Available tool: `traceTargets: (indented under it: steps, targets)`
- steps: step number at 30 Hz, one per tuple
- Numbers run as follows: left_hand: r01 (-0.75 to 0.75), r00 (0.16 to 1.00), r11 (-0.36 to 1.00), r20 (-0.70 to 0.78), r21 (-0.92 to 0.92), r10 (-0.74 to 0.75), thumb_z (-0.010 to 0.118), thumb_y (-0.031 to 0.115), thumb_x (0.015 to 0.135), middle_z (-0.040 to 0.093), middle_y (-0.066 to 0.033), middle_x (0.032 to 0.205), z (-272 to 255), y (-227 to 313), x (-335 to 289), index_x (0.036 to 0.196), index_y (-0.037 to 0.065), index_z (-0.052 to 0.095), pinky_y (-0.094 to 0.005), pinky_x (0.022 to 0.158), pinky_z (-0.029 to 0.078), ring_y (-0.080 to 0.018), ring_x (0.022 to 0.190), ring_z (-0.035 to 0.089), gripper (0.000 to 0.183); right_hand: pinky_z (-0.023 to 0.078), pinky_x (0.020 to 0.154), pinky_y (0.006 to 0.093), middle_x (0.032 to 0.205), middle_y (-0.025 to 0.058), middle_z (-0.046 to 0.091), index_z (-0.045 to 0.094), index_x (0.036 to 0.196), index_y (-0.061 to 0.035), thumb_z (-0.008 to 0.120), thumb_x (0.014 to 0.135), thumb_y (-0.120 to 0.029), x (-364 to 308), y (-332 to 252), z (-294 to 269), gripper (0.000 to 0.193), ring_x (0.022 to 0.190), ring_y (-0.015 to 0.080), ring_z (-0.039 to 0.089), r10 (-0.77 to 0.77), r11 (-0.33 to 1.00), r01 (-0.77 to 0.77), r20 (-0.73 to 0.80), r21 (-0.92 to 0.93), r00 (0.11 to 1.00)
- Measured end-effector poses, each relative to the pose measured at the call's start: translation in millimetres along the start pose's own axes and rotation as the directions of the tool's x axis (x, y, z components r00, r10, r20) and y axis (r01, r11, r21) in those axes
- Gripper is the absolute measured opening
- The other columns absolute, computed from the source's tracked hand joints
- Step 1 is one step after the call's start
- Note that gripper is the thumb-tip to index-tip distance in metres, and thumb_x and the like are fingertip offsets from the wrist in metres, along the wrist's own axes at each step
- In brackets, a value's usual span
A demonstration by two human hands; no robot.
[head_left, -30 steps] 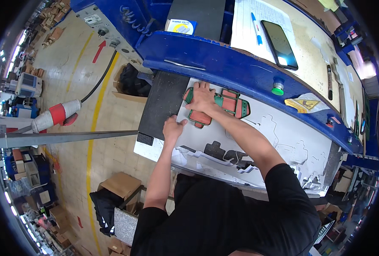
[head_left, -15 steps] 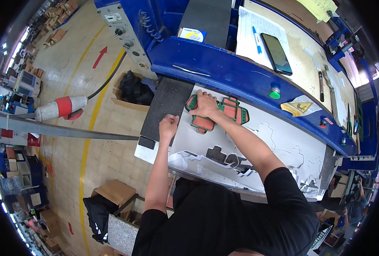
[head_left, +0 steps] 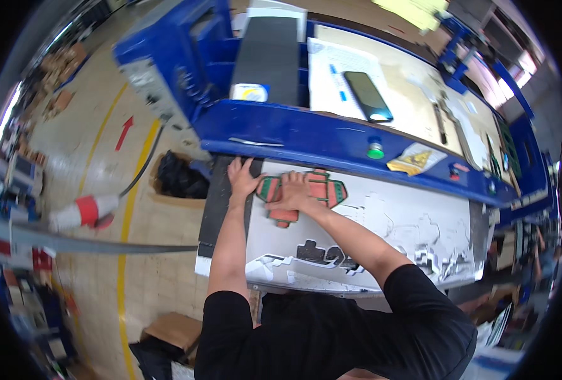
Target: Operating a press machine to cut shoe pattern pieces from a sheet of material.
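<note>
From the head view, rests the right bare hand [head_left: 292, 192] palm down on the flat, stepped block with red pads and dark green edging [head_left: 321, 189], with fingers moderately parted and pointing toward the machine's blue metal beam [head_left: 325, 135]. Cannot tell how firmly. Slants the right forearm in from the lower right, above the white sheet with cut outlines [head_left: 382, 221]. Reaches the left bare hand [head_left: 243, 182] up along the dark grey flat strip [head_left: 212, 221], with fingers fanned wide and thumb angled toward the block's left end. Has the block at the sheet's upper left, just beside the strip.

Compared with half a second ago, has moved the left hand farther up the strip and opened it from a loose curl. Keeps the right hand on the block. Shows the beam lower and more level in the picture than then.
</note>
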State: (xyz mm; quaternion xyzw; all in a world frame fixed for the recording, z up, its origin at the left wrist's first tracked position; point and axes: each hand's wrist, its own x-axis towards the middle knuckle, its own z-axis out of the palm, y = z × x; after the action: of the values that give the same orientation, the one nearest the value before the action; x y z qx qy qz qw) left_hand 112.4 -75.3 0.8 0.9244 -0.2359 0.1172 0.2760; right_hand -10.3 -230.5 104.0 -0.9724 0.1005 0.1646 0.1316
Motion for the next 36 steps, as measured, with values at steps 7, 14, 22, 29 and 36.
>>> traceTargets:
  steps: [7,14,22,29,36]
  targets:
    - [0.058,0.955,0.997,0.287,0.042,-0.068,0.071,0.061,0.077,0.019,-0.0201,0.159,11.9,-1.9,14.3,0.140,0.025,0.053,-0.0562,0.117,0.007,-0.0355,0.148,0.011,0.075,0.032,0.107,0.0554,0.135,0.0230,0.043,0.034,0.138,0.0016,0.095,0.045,-0.041,13.8,34.4,-17.1,0.119,0.129,0.0403,0.039,-0.230,0.968,0.242,0.143,-0.073,0.963]
    - [0.132,0.888,0.987,0.431,0.097,-0.161,0.067,0.064,0.080,0.008,-0.0180,0.162,11.1,2.8,21.6,0.149,0.028,0.040,-0.0570,0.117,-0.002,-0.0311,0.151,-0.002,0.083,0.036,0.106,0.0516,0.132,0.0228,0.044,0.037,0.134,0.0010,0.094,0.049,-0.029,5.3,44.6,-25.4,0.106,0.127,0.0401,0.041,-0.284,0.959,0.282,0.124,0.038,0.951]
    - [0.127,0.865,0.986,0.474,0.106,-0.162,0.070,0.053,0.080,0.008,-0.0209,0.161,12.2,0.7,22.6,0.148,0.030,0.039,-0.0571,0.117,-0.004,-0.0345,0.150,-0.003,0.079,0.039,0.100,0.0458,0.122,0.0197,0.045,0.040,0.138,-0.0039,0.089,0.053,-0.031,-18.5,74.2,-48.0,0.102,0.119,0.0381,0.046,-0.482,0.855,0.488,-0.077,0.176,0.873]
    - [0.150,0.865,0.986,0.474,0.068,-0.165,0.063,0.070,0.077,0.007,-0.0194,0.162,2.1,6.4,20.6,0.149,0.030,0.038,-0.0551,0.117,-0.006,-0.0318,0.150,-0.006,0.086,0.042,0.095,0.0447,0.117,0.0158,0.047,0.040,0.138,-0.0041,0.088,0.053,-0.019,-77.6,67.5,-66.1,0.099,0.113,0.0377,0.048,-0.606,0.781,0.611,-0.078,0.129,0.791]
    - [0.136,0.931,0.990,0.338,0.035,-0.140,0.070,0.056,0.079,0.013,-0.0211,0.161,-12.5,17.5,-1.9,0.144,0.017,0.047,-0.0513,0.118,0.010,-0.0328,0.150,0.010,0.079,0.039,0.096,0.0466,0.127,0.0174,0.047,0.041,0.141,-0.0059,0.089,0.054,-0.024,-176.0,67.5,-40.0,0.100,0.110,0.0346,0.049,-0.666,0.703,0.706,-0.270,0.084,0.695]
